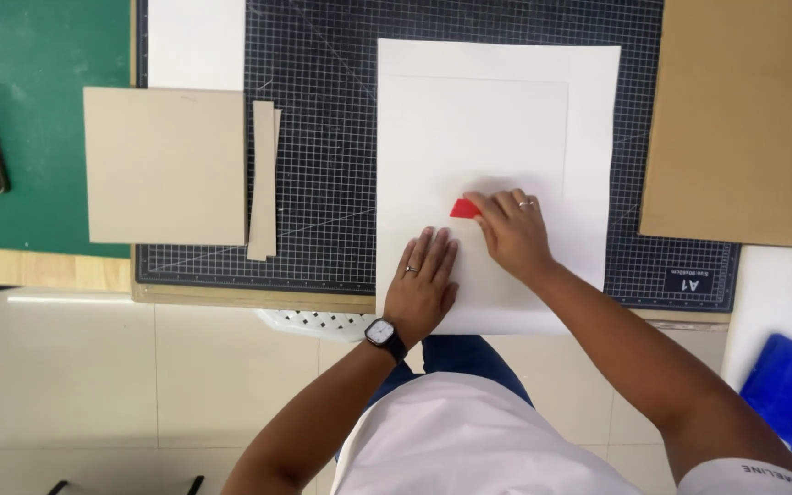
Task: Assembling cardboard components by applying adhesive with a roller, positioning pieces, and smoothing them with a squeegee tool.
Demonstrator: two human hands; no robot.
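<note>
1. Right hand [512,229] curled, fingertips pinching small red scraper [465,209], pressed on white sheet [497,137].
2. Just beside, nearer the body: left hand [423,280] flat, fingers spread, holding nothing, palm down on same sheet.
3. Beneath: gridded cutting mat [323,156].
4. Far left of both hands: grey board [165,165], narrow strips [264,179] alongside.

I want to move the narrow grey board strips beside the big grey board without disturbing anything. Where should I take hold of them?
Probably at the near ends of the grey board strips, coming from the table's front edge. They lie flat and stacked on the cutting mat, close against the grey board, so their left side is blocked; the near ends stick out a little past that board.
</note>
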